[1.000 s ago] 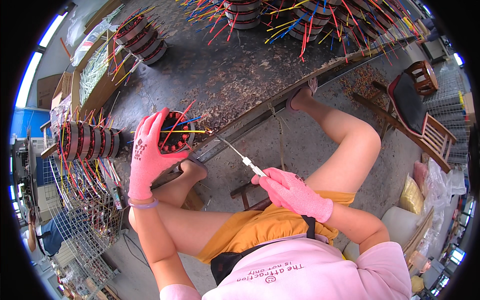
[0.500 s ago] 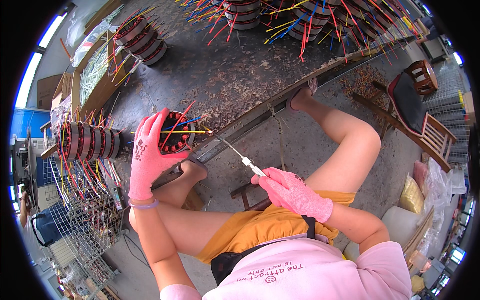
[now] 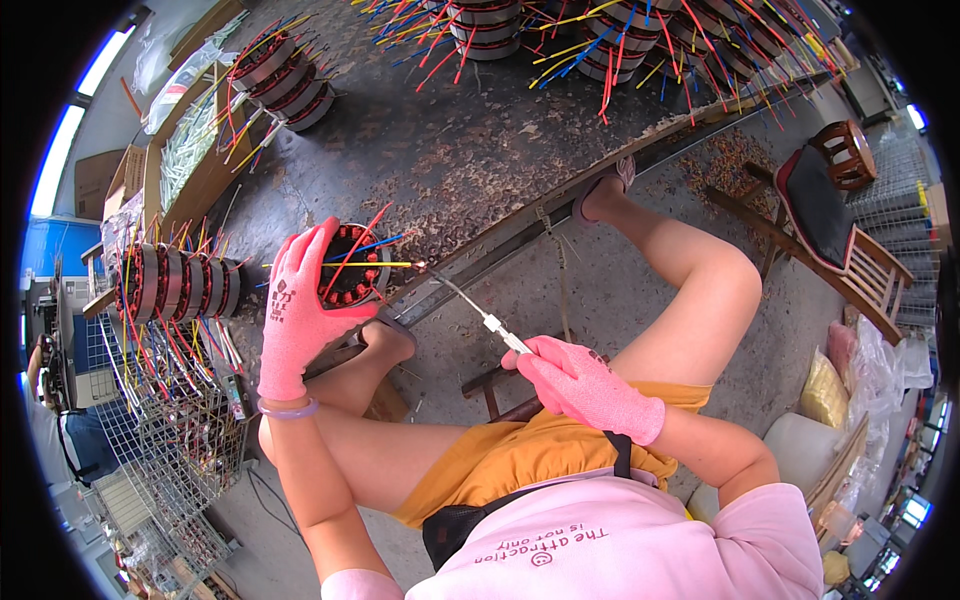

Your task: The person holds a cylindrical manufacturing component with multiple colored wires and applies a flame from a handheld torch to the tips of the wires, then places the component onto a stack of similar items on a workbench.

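Note:
My left hand (image 3: 293, 305), in a pink glove, is wrapped around the side of a motor stator (image 3: 352, 290) with red windings and dark teeth. From the stator stick out red, blue and yellow wires, and the yellow wire (image 3: 385, 264) points right. My right hand (image 3: 575, 375), also gloved in pink, grips the white handle of a slim rod-like tool (image 3: 466, 300). Its thin grey rod reaches up and left to the yellow wire's end, where a small bright spot shows. The exact kind of tool is not clear.
On the dark, worn bench (image 3: 420, 150) stand a stator stack (image 3: 283, 80) at the back left and several wired stators (image 3: 484, 30) along the far side. Another stator row (image 3: 180, 283) lies at the left above a wire basket (image 3: 150, 450). A wooden chair (image 3: 825, 225) stands right.
A bright spot has appeared where the rod's tip meets the yellow wire's end. Both my hands have stayed in place. A person at the far left edge has shifted.

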Tool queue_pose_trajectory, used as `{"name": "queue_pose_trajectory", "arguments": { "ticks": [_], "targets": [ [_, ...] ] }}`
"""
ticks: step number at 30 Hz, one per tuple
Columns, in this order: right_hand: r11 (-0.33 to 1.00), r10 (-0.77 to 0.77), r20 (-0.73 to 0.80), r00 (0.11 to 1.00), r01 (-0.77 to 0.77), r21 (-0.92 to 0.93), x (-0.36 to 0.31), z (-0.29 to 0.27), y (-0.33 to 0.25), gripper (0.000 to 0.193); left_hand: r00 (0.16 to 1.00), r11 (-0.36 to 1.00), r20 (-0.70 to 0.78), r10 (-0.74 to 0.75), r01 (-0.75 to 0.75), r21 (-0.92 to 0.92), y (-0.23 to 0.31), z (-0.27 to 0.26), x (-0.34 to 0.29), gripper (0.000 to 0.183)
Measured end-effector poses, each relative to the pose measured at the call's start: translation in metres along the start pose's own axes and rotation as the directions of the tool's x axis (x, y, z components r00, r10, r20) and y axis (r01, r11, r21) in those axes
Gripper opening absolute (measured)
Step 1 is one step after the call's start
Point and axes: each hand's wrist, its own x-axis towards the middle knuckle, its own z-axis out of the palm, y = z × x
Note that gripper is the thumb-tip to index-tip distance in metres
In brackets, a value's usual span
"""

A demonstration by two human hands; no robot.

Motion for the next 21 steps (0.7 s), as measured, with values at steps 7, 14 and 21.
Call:
{"name": "queue_pose_trajectory", "arguments": {
  "ticks": [7,14,21],
  "targets": [
    [0.999,-0.012,0.002,1.000,0.012,-0.030,0.000,-0.001,0.000,0.030,1.000,1.000,-0.003,0.003,-0.003,-0.004,-0.001,0.001,0.000,0.093],
    [1.000,0.025,-0.025,0.999,-0.025,-0.004,-0.004,0.001,-0.010,0.028,1.000,0.999,-0.025,0.013,-0.012,0.043,0.005,-0.001,0.000,0.090],
    [1.000,0.003,-0.026,1.000,-0.003,-0.018,-0.006,0.001,-0.011,0.029,0.976,0.974,-0.053,0.213,-0.207,0.096,0.002,-0.005,0.003,0.088]
  ]
}}
